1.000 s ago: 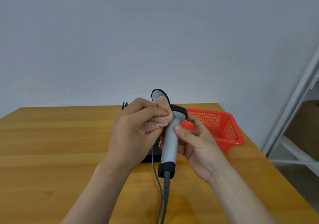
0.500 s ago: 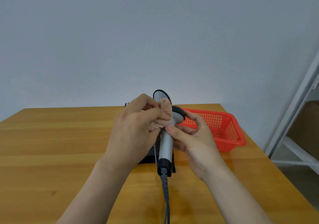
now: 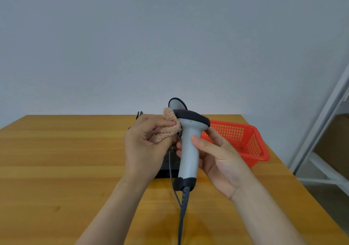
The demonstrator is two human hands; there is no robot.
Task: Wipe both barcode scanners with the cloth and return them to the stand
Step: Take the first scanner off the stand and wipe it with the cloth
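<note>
My right hand (image 3: pixel 215 156) grips the handle of a grey barcode scanner (image 3: pixel 188 150) with a black head, held upright above the table. Its dark cable (image 3: pixel 182 210) hangs down toward me. My left hand (image 3: pixel 145 142) holds a bunched peach cloth (image 3: pixel 169 129) pressed against the left side of the scanner, just under its head. A second grey scanner (image 3: pixel 176 104) pokes up behind the first; only its head shows. The black stand (image 3: pixel 168 169) sits on the table behind my hands, mostly hidden.
A red mesh basket (image 3: pixel 243 141) stands at the right of the wooden table (image 3: pixel 56 159). The table's right edge runs close past the basket. Beyond it is a white metal shelf frame (image 3: pixel 321 141).
The held scanner has been turned and raised, so its head now points right and shows fully. The cloth has slid from on top of the head to its left side.
</note>
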